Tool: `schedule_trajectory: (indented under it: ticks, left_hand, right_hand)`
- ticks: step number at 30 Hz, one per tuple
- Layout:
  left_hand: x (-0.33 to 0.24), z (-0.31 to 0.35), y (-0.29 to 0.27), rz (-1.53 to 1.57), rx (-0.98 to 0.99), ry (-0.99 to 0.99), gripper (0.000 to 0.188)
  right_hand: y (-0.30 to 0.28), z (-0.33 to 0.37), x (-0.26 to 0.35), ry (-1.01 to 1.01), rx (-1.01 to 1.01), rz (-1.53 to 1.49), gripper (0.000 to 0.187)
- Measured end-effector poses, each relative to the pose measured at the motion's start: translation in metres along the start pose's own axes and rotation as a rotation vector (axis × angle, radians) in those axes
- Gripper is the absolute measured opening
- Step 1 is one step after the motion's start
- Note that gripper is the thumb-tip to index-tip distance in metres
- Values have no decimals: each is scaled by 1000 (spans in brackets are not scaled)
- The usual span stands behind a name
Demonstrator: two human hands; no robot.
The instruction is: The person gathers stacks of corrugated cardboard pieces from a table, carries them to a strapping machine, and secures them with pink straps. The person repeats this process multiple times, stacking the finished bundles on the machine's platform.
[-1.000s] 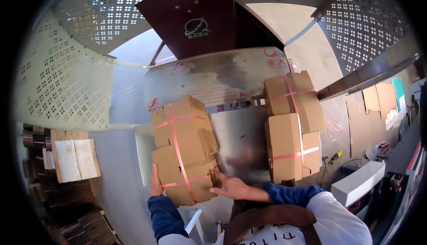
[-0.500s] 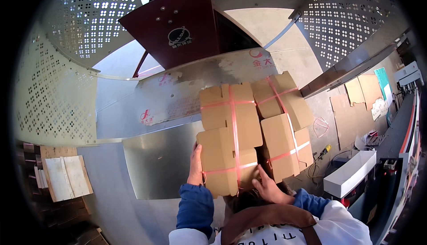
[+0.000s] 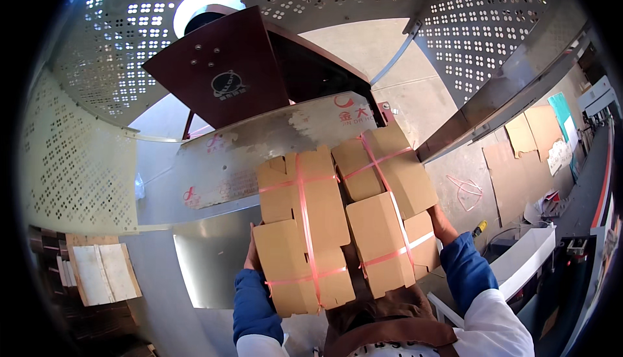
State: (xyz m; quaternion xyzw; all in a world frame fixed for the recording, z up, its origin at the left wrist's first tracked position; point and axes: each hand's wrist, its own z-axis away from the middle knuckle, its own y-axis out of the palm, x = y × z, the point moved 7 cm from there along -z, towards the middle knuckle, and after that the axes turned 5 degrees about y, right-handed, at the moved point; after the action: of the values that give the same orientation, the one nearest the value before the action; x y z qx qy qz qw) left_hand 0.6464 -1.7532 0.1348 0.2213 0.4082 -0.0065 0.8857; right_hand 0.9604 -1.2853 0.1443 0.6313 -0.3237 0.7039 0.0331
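Two bundles of brown cardboard lie side by side in front of me, each bound crosswise with pink strapping. My left hand is against the outer edge of the left cardboard bundle, its fingers partly hidden by the card. On the other side, my right hand grips the outer edge of the right cardboard bundle, and its fingertips are out of sight behind it. A narrow dark gap runs between the two bundles. Their near ends are close to my brown apron.
Beyond the bundles is a metal bench with a dark red machine housing above it. Perforated metal guards curve around. At right lie flat cardboard sheets and a white box-shaped part; a pale board stack is at left.
My right hand has moved from the gap between the bundles to the right bundle's outer edge. My left hand stays on the left bundle. The view has shifted, and the bundles appear lower and further left.
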Motion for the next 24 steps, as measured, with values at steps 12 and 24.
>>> schedule_trajectory:
  ticks: [12, 24]
  left_hand:
    - [22, -20, 5, 5, 2, -63, 61]
    - [-46, -29, 57, 58, 61, -26, 64]
  right_hand:
    - [33, 10, -45, 816, -133, -919, 78]
    - [-17, -37, 35, 725, -63, -739, 73]
